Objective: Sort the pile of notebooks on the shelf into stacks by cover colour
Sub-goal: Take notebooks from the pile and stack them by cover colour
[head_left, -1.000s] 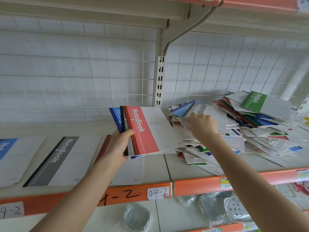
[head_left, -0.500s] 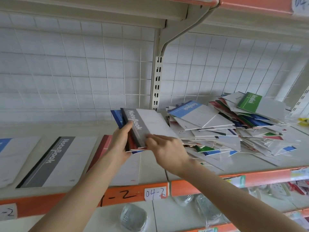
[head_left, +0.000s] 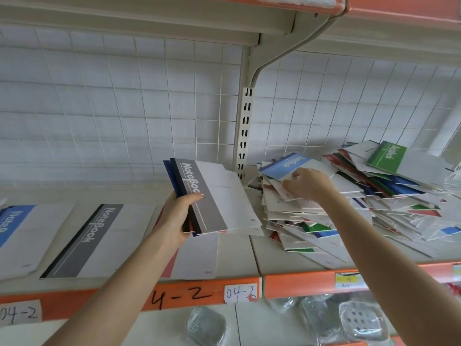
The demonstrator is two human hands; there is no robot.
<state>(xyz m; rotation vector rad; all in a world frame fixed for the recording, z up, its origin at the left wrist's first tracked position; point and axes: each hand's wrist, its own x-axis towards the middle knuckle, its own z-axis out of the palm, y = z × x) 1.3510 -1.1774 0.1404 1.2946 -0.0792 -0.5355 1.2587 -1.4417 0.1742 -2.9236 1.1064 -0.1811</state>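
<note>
A cream shelf (head_left: 274, 263) with a white wire-grid back (head_left: 124, 108) carries three sorted notebooks at left: blue (head_left: 15, 228), grey (head_left: 94, 240) and red (head_left: 194, 258). Above the red one the left hand (head_left: 174, 216) grips a grey-topped bundle (head_left: 214, 196). At right, on the mixed pile (head_left: 374, 196), the right hand (head_left: 309, 186) curls its fingers at the near edge of a light-blue notebook (head_left: 287, 166); I cannot tell whether they pinch it.

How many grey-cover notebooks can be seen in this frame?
2. The held grey notebook tops the bundle in the left hand; the flat grey notebook lies on the shelf to its left. The pile may hide more.
</note>
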